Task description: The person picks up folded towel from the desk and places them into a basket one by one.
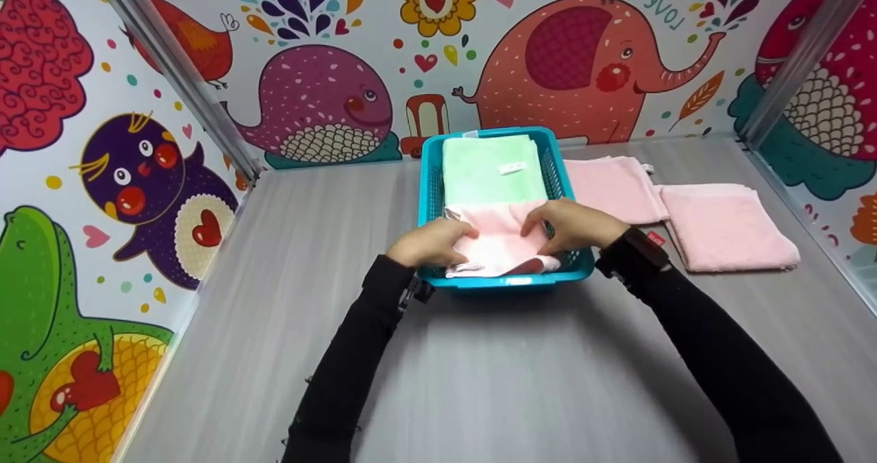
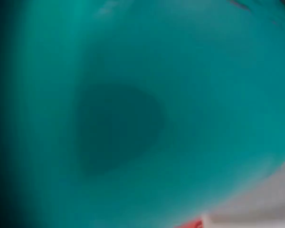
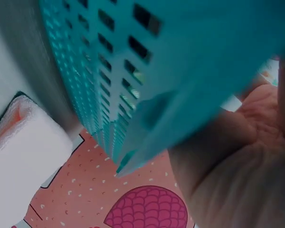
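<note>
A folded pink towel [image 1: 499,237] lies in the front part of a teal basket [image 1: 507,283], its front edge curled and wrinkled. My left hand [image 1: 433,240] reaches over the basket's left rim and grips the towel's left side. At the opposite side, my right hand [image 1: 579,227] holds the towel between curled fingers and thumb. Behind it in the basket is a folded green towel [image 1: 490,168] with a white label. The right wrist view shows the basket's perforated wall [image 3: 104,61] close beside the right palm [image 3: 261,128]. Blurred teal plastic fills most of the left wrist view.
Two more folded pink towels, a farther one [image 1: 610,189] and a nearer one [image 1: 730,227], lie right of the basket on the grey tabletop [image 1: 294,353]. Panels with cartoon animals [image 1: 562,72] stand behind and at both sides. A small red tag [image 1: 656,238] shows by the right wrist.
</note>
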`<state>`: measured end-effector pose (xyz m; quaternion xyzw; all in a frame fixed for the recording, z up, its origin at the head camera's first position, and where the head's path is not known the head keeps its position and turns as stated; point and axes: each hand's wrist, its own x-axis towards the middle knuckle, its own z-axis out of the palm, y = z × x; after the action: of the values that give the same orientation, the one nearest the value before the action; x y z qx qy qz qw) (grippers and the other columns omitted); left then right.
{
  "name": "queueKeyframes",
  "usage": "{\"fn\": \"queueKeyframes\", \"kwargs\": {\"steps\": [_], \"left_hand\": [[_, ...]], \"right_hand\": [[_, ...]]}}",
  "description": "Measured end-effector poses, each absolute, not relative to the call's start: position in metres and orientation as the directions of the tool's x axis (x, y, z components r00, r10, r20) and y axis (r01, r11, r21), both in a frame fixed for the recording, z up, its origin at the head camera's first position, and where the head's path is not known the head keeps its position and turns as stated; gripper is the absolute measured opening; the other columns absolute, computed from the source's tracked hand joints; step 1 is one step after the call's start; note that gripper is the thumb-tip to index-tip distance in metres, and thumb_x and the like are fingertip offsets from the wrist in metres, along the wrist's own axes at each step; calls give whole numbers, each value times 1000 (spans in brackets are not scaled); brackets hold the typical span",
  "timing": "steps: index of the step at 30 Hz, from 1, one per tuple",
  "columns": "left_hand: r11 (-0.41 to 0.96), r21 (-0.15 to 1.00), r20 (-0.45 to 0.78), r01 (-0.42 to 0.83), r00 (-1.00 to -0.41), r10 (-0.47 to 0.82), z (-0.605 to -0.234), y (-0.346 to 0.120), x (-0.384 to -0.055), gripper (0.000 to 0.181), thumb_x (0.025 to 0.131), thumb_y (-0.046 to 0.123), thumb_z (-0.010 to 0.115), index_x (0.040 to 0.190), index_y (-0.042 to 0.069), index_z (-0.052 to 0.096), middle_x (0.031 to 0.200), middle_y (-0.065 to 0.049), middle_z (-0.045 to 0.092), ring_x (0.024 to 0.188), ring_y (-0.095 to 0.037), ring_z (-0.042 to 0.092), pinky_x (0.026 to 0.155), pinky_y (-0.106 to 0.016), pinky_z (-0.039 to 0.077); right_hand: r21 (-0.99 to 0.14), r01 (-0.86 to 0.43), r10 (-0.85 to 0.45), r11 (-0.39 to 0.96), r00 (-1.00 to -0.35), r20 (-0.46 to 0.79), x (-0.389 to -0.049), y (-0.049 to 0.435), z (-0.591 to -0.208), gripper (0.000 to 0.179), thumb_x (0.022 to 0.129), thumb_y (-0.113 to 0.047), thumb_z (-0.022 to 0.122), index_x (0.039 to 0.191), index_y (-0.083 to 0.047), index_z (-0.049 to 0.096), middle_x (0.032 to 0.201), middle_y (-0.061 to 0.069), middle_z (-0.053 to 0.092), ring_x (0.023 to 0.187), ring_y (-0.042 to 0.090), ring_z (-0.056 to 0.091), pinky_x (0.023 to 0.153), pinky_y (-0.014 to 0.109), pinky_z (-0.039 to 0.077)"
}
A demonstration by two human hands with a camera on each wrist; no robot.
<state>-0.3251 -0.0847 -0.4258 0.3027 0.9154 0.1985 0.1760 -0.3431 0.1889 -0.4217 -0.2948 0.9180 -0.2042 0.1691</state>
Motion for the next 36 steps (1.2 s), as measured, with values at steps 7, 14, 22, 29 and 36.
{"fn": "queueKeyframes", "kwargs": {"steps": [7,14,22,29,36], "left_hand": [[720,351,-292,599,-660,692,-421,-73,-332,36,93,-3,66,129,-4,66,130,-20,68,102,-27,57,103,-40,52],[722,316,-421,615,-591,688,-426,-64,-335,36,101,0,51,133,2,67,122,-18,66,98,-25,50,85,-30,42],[765,62,-480,641,-653,586,-437,-55,-329,23,106,12,47,84,10,55,89,-5,56,79,-17,45,76,-32,42],[833,-78,-425,548,-774,470,-449,-56,-316,47,107,46,49,107,8,77,132,-7,71,120,-23,67,105,-42,53],[826,-204,-348,525,-828,440,-447,-54,-315,37,106,34,54,118,6,75,147,-11,57,134,-26,52,112,-38,47]], "right_hand": [[-454,-440,-597,775,-746,-296,-343,186,-424,35,90,-2,76,124,-8,76,82,8,58,88,24,55,61,26,45],[-446,-469,-630,763,-695,-347,-339,186,-432,49,84,14,56,118,-12,79,73,4,55,73,21,55,50,24,36],[-300,-634,-698,713,-680,-222,-333,181,-441,31,87,6,63,108,-7,81,89,9,76,82,25,67,67,37,57],[-182,-693,-710,697,-703,-40,-323,170,-457,11,91,-5,64,91,-2,75,80,12,72,79,30,70,74,50,59],[-160,-667,-665,728,-743,73,-320,169,-458,26,79,1,75,104,0,73,91,18,74,85,37,72,76,52,60]]}}
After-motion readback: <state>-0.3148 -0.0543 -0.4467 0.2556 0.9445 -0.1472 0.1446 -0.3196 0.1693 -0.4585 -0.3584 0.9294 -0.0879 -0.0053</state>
